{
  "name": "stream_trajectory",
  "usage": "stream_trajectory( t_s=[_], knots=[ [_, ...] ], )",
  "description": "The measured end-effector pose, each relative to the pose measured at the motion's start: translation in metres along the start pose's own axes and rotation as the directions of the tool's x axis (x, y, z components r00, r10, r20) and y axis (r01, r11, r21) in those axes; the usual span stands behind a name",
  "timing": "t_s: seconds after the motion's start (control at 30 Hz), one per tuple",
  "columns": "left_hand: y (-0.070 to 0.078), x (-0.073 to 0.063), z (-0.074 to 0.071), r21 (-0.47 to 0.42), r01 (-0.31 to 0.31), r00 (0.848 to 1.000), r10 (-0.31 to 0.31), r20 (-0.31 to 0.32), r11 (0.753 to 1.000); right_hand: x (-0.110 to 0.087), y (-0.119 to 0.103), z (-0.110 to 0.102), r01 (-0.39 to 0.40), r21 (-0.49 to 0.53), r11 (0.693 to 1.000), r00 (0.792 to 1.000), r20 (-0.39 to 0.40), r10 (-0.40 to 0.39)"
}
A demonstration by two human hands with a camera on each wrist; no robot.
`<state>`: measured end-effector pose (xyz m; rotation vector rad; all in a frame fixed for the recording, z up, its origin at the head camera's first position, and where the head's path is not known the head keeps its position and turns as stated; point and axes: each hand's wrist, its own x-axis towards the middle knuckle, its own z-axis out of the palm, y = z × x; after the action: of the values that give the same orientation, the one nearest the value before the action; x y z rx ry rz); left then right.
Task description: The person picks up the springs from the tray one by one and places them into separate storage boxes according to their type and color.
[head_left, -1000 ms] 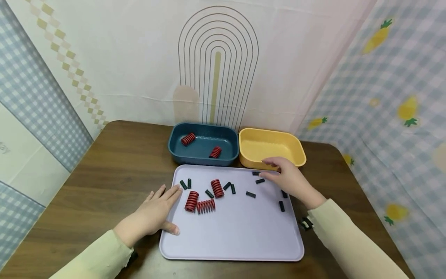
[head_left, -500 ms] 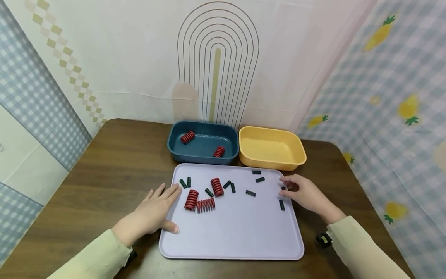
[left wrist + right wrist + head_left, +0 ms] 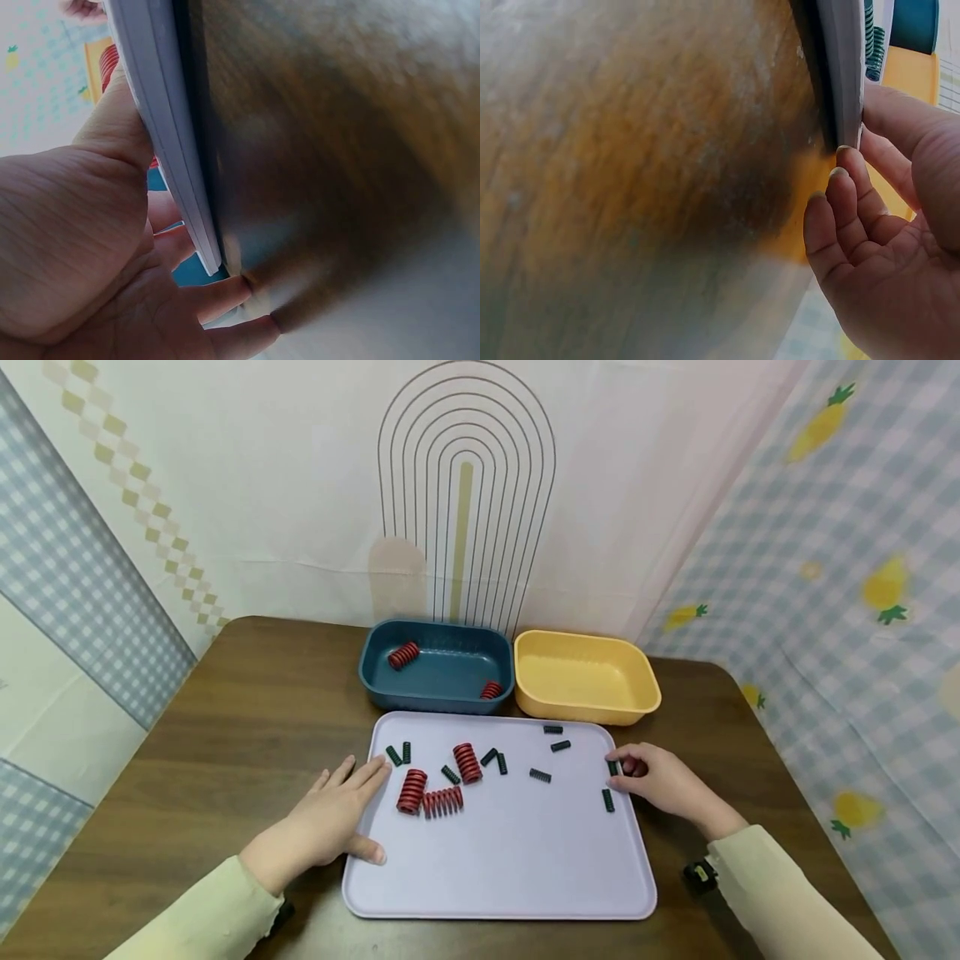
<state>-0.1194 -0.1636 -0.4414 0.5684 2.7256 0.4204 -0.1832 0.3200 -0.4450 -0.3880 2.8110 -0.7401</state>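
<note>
In the head view, my right hand is at the right rim of the pale lilac tray. Its thumb and index finger pinch a small dark green spring lying there. Just below lies another dark green spring. My left hand rests with spread fingers on the tray's left edge, near a thick red spring. In the left wrist view, the left palm is beside the tray's side. The right wrist view shows the right hand at the rim, its fingertips partly hidden.
Behind the tray stand a blue bin with two red springs in it and a yellow bin. More red springs and several small green springs are scattered over the tray. The brown table surrounds it.
My right hand has moved from beside the yellow bin rightward and down to the green spring at the rim. One red spring in the blue bin has rolled right. My left hand stays put.
</note>
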Motion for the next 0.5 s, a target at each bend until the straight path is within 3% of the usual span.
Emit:
stream_trajectory(
  t_s=[0.17, 0.5],
  knots=[
    [0.0005, -0.001, 0.0001, -0.006, 0.0, 1.0, 0.001, 0.013, 1.0, 0.0008, -0.0024, 0.0004, -0.015, -0.003, 1.0, 1.0, 0.006, 0.015],
    [0.0003, -0.0005, -0.0018, -0.006, -0.006, 1.0, 0.006, 0.004, 1.0, 0.0031, -0.0047, -0.0002, -0.027, 0.008, 1.0, 0.998, -0.062, 0.028]
  ],
)
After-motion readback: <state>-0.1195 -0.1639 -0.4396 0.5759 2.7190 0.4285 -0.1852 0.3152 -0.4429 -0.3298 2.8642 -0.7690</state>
